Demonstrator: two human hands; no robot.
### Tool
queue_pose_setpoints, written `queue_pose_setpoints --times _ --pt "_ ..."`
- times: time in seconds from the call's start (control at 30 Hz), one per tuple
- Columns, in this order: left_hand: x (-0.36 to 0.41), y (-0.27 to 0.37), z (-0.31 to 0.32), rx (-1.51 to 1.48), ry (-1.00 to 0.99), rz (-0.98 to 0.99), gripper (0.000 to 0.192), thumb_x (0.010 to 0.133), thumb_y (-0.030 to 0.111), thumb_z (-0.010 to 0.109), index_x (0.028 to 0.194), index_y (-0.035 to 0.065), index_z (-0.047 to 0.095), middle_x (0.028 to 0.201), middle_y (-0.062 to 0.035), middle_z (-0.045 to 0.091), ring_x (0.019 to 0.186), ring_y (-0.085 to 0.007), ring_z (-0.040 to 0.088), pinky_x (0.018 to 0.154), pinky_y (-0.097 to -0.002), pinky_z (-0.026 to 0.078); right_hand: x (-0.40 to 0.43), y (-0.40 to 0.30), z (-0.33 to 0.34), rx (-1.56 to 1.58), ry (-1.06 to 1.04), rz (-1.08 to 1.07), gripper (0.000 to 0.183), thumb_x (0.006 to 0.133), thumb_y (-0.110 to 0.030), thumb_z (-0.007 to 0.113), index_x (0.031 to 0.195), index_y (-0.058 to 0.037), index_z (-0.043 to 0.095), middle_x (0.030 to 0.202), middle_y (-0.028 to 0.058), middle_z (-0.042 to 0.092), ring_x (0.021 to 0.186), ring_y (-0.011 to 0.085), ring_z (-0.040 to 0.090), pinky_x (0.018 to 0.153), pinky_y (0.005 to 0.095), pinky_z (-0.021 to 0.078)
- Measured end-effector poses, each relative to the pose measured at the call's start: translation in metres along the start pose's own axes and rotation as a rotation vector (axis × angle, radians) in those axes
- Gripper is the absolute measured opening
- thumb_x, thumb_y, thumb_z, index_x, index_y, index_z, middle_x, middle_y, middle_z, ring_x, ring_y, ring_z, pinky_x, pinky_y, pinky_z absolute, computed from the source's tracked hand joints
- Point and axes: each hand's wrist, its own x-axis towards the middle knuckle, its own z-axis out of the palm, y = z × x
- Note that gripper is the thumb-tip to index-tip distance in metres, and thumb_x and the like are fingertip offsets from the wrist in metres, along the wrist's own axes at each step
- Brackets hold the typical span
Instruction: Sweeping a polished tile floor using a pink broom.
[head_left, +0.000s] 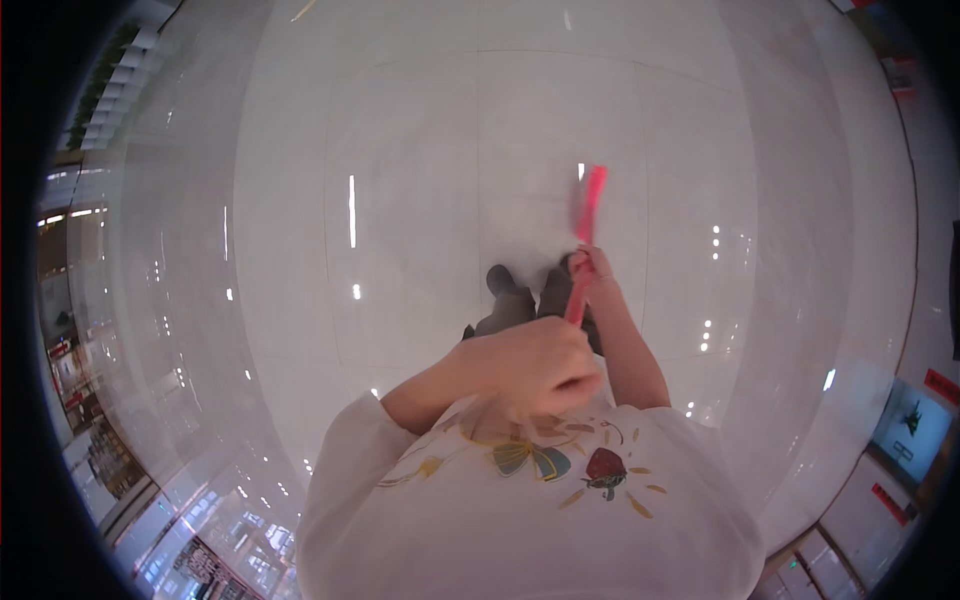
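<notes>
A red long-handled tool (592, 202), likely a broom or mop, slants down from my chest towards the floor. Its far end is pink-red, wider than the handle and blurred, so the kind of head is unclear. Near my chest, my left hand (551, 367) makes a fist around the handle's upper end. Lower down, my right hand (591, 264) wraps the same handle; a thin band circles that wrist. Just left of the right hand are my dark shoes (501, 280) and dark trousers, partly hidden by my arms.
Glossy pale floor tiles (420, 150) reflect the ceiling lights. A thin yellow strip (304, 10) shows at the top edge. White planters with greenery (116, 94) stand far left, shelves with goods (112, 457) lower left. A lit blue panel (911, 431) is at the right.
</notes>
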Motion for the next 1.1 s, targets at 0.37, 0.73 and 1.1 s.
queue_pose_setpoints --times 0.37,0.73,1.1 --pt "0.044 -0.109 0.0 -0.494 0.131 -0.29 0.035 0.089 0.018 0.036 0.058 0.0004 0.038 0.052 -0.0033 0.038 0.048 -0.013 0.034 0.047 -0.0276 0.029 0.133 -0.09 -0.223 -0.286 0.681 -0.037 0.003 0.068 -0.004 0.044 0.066 -0.0057 0.042 0.06 0.0052 0.042 0.043 0.0216 0.043 0.04 0.0334 0.0393" --pt "0.087 -0.025 -0.091 -0.221 0.46 -0.563 0.038 0.089 0.018 0.036 0.056 0.0 0.038 0.049 -0.0067 0.037 0.046 -0.0165 0.036 0.045 -0.0305 0.03 0.072 -0.072 0.1 -0.457 -0.088 0.166 0.01 0.068 -0.004 0.05 0.066 -0.0079 0.041 0.051 0.0032 0.039 0.043 0.0174 0.043 0.043 0.0327 0.0414" --pt "0.146 -0.033 -0.108 0.144 0.344 -0.142 0.031 0.078 0.011 0.048 0.048 0.0005 0.045 0.045 -0.0144 0.042 0.044 -0.0305 0.044 0.044 -0.0391 0.033 0.084 -0.16 0.168 -0.016 -0.192 0.214 0.02 0.079 -0.002 0.049 0.066 -0.0081 0.036 0.052 -0.001 0.038 0.041 0.0069 0.038 0.036 0.0161 0.0359"
